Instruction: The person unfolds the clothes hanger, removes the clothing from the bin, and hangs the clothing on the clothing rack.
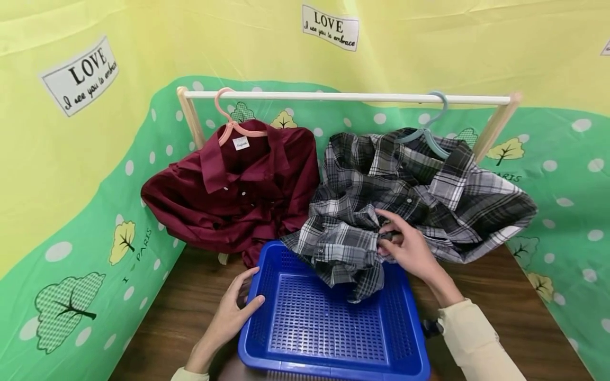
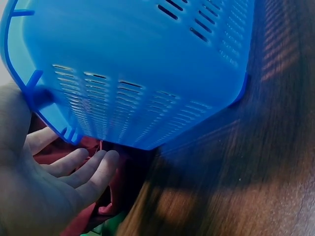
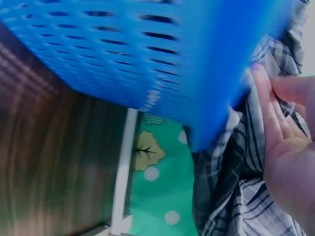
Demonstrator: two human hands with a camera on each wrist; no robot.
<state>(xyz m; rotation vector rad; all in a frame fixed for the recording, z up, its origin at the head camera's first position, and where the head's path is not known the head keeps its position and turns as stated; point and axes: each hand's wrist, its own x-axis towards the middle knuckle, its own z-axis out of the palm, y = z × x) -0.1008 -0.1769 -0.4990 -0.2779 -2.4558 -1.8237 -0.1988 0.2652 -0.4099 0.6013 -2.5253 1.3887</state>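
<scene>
A blue perforated plastic basket (image 1: 329, 328) stands on the table in front of two hanging shirts. Grey plaid cloth (image 1: 345, 248) drapes over its far rim and dips inside; it seems to belong to the plaid shirt (image 1: 395, 185) on the blue hanger (image 1: 431, 135). My right hand (image 1: 407, 248) pinches a fold of that cloth above the basket's far right corner. At the left rim, my left hand (image 1: 233, 307) touches the basket with thumb and forefinger; its other fingers spread loosely outside the wall in the left wrist view. A maroon shirt (image 1: 238, 185) hangs at the left.
A white rail (image 1: 343, 97) on wooden posts carries the blue hanger and a pink hanger (image 1: 232, 124). Brown wood tabletop (image 1: 510, 317) lies around the basket. Yellow and green printed cloth (image 1: 128, 174) closes off the back and sides.
</scene>
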